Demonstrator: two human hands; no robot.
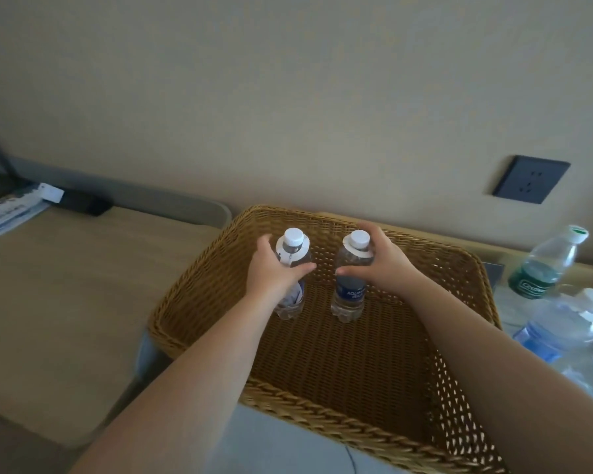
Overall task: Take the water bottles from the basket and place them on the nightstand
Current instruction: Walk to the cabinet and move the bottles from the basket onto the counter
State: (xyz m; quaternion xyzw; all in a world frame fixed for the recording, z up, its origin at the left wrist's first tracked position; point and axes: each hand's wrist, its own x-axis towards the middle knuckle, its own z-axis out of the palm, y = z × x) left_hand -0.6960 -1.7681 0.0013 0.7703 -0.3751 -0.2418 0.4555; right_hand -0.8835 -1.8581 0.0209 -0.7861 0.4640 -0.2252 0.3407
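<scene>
Both forearms reach over the wicker basket (pixel 199 295); left hand (pixel 271 271) grips one upright bottle (pixel 293 248), right hand (pixel 384 268) another (pixel 350 295). Left bottle's label partly hidden.

Both hands (pixel 276 268) (pixel 379 265) outstretched, fingers curled.

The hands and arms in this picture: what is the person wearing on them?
Nothing that shows. The left hand and the right hand wear no gloves, and no ring, watch or bracelet is visible. Both forearms are bare, with no sleeve reaching into the picture.
</scene>
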